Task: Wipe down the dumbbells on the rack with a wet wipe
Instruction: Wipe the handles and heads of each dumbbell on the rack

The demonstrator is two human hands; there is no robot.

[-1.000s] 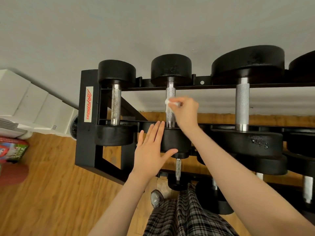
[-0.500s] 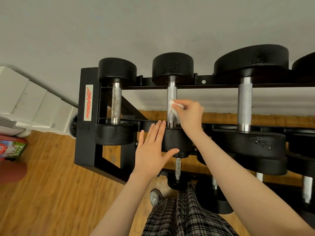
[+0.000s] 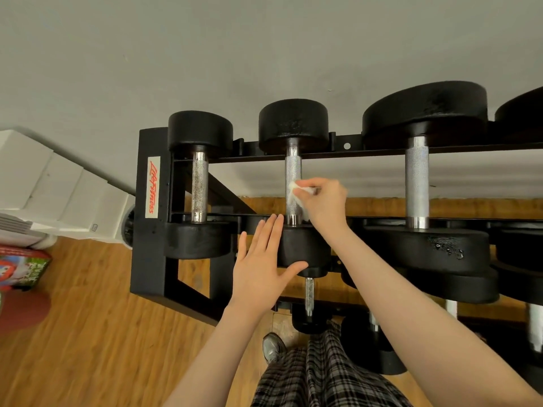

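A black rack (image 3: 150, 259) carries black dumbbells with knurled steel handles on its top tier. My right hand (image 3: 324, 205) pinches a white wet wipe (image 3: 296, 190) against the handle of the middle dumbbell (image 3: 293, 124). My left hand (image 3: 263, 264) lies flat with straight fingers on that dumbbell's near head, thumb under its front edge. A smaller dumbbell (image 3: 199, 189) sits to the left and a larger dumbbell (image 3: 417, 183) to the right.
More dumbbells lie on the lower tier (image 3: 308, 301) under my arms. A grey wall rises behind the rack. Wooden floor (image 3: 88, 333) spreads to the left, with a white appliance (image 3: 44, 186) and a colourful box (image 3: 20, 268) at the left edge.
My right hand has slid the wipe down the middle dumbbell's handle towards the near head. My left hand has stayed on that head.
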